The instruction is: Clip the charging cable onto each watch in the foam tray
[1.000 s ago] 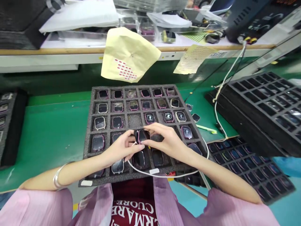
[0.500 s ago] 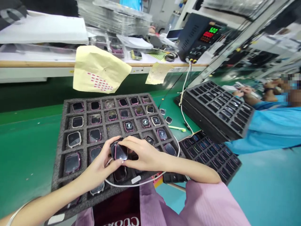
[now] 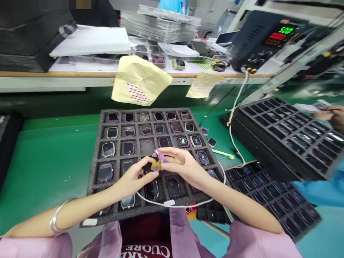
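Observation:
My left hand pinches a small black piece with a yellow part at its right end; its exact kind is unclear. Close to it, my right hand grips a purple smartwatch turned on edge, its face hidden from me. Whether the two pieces touch, I cannot tell. Both hands are above a grey foam tray whose compartments hold several smartwatches. A white cable loops along the tray's front from near my left hand.
Right of the tray lie a loose watch face and a green stick tool. Stacked black trays and another filled tray stand further right, near a co-worker's hand. A power supply sits on the shelf.
The watch was lying with its dark face up between both hands; now my right hand holds it tilted on edge, and the yellow part shows. The view has swung left.

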`<state>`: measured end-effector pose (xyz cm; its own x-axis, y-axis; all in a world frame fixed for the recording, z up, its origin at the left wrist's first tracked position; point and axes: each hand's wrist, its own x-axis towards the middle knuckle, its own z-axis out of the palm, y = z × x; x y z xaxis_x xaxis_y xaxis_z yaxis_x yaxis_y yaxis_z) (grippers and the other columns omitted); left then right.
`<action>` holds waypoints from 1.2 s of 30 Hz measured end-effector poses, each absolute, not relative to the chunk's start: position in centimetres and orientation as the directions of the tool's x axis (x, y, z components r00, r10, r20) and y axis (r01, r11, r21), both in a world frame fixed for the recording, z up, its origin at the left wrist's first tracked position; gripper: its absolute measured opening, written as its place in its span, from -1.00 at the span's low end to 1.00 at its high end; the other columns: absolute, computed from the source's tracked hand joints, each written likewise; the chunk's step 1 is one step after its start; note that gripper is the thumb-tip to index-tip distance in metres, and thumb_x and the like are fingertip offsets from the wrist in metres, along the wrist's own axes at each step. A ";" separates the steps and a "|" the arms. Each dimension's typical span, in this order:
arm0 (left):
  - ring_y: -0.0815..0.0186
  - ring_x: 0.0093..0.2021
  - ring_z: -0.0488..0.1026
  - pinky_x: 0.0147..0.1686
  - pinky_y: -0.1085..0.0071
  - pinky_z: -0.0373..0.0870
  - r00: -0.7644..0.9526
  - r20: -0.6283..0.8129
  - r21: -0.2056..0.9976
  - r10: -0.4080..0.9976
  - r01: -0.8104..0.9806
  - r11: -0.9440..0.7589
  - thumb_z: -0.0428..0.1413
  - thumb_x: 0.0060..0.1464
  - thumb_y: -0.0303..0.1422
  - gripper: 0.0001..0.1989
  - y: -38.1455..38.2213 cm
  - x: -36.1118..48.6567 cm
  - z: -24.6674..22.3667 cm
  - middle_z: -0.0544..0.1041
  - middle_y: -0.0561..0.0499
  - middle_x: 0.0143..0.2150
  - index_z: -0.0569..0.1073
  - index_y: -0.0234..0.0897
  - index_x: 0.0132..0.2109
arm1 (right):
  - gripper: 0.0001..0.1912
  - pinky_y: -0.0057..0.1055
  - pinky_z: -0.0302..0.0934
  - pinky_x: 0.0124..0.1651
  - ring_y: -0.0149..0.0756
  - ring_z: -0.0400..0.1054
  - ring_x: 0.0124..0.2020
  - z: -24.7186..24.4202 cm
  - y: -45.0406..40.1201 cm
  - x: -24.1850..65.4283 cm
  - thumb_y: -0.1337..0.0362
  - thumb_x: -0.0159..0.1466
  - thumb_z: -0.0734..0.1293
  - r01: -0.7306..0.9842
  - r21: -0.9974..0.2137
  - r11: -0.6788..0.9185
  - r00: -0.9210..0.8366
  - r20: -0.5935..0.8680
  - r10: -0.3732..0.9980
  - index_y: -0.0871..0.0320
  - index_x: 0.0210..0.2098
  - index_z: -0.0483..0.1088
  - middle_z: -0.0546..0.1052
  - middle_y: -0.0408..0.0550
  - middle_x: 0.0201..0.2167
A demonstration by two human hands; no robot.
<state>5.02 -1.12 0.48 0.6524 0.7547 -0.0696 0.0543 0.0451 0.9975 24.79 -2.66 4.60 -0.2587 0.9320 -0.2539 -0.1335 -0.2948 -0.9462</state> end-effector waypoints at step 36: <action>0.24 -0.18 0.44 -0.34 0.46 0.37 0.537 0.395 0.840 0.746 0.117 -0.530 0.36 -0.16 -0.27 -0.58 -2.1 2.4 -0.1 0.44 -0.03 -0.19 0.33 -0.20 -0.21 | -0.31 -0.34 0.35 -0.06 -0.28 0.44 -0.24 2.8 -4.8 24.1 0.24 -0.24 0.63 -0.021 -0.942 -0.334 -0.651 -0.240 0.720 0.28 -0.10 0.50 0.47 -0.03 -0.21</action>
<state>2.35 -2.10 -0.10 0.5366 0.7456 0.3953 0.1170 -0.5296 0.8401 24.15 -4.78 2.84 -0.6512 0.7199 -0.2403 -0.0210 -0.3336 -0.9425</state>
